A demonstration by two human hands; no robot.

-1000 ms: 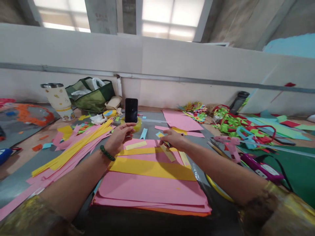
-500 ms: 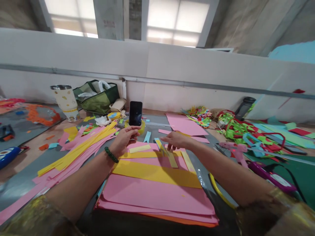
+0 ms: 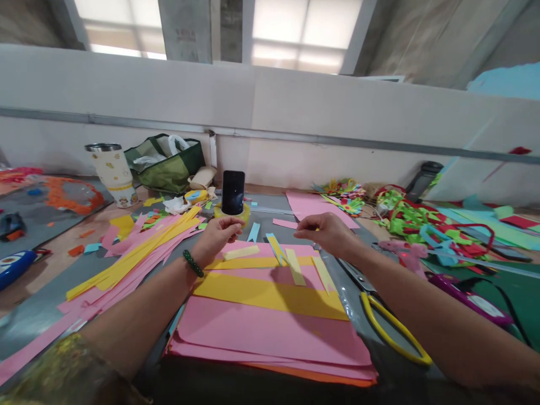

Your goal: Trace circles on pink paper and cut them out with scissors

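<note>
My left hand (image 3: 217,239), with a green bead bracelet at the wrist, hovers at the back left of a stack of pink paper sheets (image 3: 270,332). Its thumb and index finger are pinched; anything between them is too small to make out. My right hand (image 3: 331,232) is over the back right of the stack, fingers curled together, their contents also unclear. Between the hands lies a blue and yellow paper strip (image 3: 276,247). Pale yellow strips (image 3: 295,267) and a wide yellow band (image 3: 270,297) rest on the pink paper.
A phone (image 3: 233,192) stands against a tape roll (image 3: 242,216) behind my left hand. Yellow-handled scissors (image 3: 392,332) lie under my right forearm. Long paper strips (image 3: 139,253) are piled left. A pink glue gun (image 3: 405,252) and paper scraps (image 3: 413,216) lie right.
My right hand has moved right and up, away from the blue and yellow strip, which now lies uncovered on the stack. My left hand has shifted slightly right, its fingers pinched.
</note>
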